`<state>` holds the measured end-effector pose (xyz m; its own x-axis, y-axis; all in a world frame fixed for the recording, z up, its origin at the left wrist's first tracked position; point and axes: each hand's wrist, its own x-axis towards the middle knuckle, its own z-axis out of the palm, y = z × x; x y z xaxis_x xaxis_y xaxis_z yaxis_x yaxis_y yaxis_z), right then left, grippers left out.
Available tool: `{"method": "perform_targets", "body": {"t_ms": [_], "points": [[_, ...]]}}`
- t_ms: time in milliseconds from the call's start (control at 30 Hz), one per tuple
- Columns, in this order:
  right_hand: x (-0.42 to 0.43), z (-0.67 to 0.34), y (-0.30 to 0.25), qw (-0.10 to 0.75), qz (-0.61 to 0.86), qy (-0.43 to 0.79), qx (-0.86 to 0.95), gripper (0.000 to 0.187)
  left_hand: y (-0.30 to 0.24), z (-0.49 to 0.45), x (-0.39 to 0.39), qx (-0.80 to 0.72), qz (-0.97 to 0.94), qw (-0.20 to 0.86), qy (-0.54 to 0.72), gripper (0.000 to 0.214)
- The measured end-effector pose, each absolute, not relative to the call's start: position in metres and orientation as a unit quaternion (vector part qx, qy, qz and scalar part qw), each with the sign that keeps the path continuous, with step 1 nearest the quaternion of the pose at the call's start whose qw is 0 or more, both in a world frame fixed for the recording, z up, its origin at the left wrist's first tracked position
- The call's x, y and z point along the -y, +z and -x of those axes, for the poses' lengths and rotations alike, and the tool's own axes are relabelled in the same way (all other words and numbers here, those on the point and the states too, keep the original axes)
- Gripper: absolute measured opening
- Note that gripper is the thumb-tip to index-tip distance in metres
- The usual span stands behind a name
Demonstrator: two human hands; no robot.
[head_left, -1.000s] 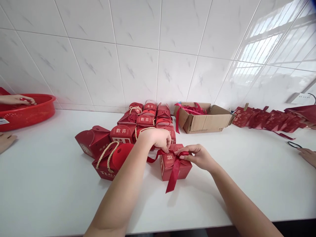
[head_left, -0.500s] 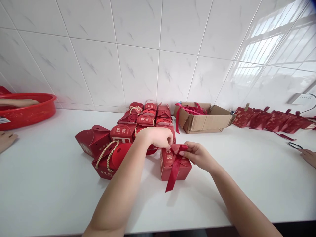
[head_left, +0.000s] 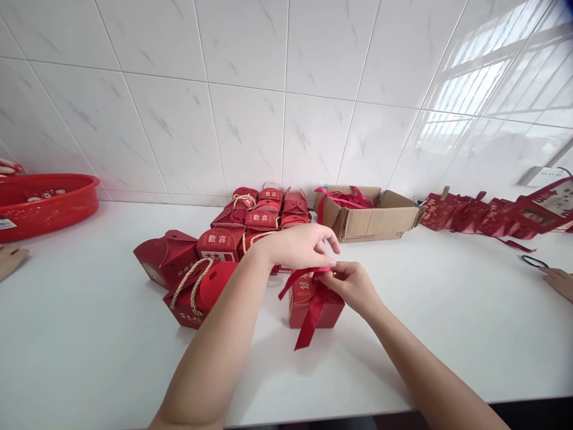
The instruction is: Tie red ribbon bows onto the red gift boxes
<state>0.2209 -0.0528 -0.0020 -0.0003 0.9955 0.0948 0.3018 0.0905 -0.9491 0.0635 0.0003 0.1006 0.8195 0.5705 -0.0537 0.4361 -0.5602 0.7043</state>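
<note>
A small red gift box stands on the white counter in front of me, a red ribbon hanging down its front. My left hand reaches across above the box top and pinches the ribbon between thumb and fingers. Just right of the box top, my right hand is closed on the ribbon too. Both hands meet over the box lid, which they partly hide.
A cluster of red gift boxes sits behind and left, some with rope handles. An open cardboard box holds red ribbons. Flat red boxes line the right. A red basin sits far left. Another person's hand rests at right.
My left hand moved right across the box top, carrying ribbon over it. My right hand shifted slightly left. The other person's hand left the red basin.
</note>
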Motion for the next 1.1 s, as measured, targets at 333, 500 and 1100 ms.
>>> {"method": "perform_targets", "body": {"t_ms": [333,500,1100], "points": [[0.053,-0.223,-0.010,0.444,0.487,0.389,0.643,0.041,0.087,-0.088,0.004,-0.232,-0.851,0.434,0.184,0.045],[0.049,-0.224,-0.012,0.433,0.497,0.430,0.617,0.047,0.086,-0.094,0.005,-0.328,-0.850,0.274,0.309,0.057],[0.052,-0.218,-0.012,0.477,0.521,0.420,0.570,0.040,0.012,-0.047,0.016,-0.368,-0.749,0.401,0.377,0.025]]}}
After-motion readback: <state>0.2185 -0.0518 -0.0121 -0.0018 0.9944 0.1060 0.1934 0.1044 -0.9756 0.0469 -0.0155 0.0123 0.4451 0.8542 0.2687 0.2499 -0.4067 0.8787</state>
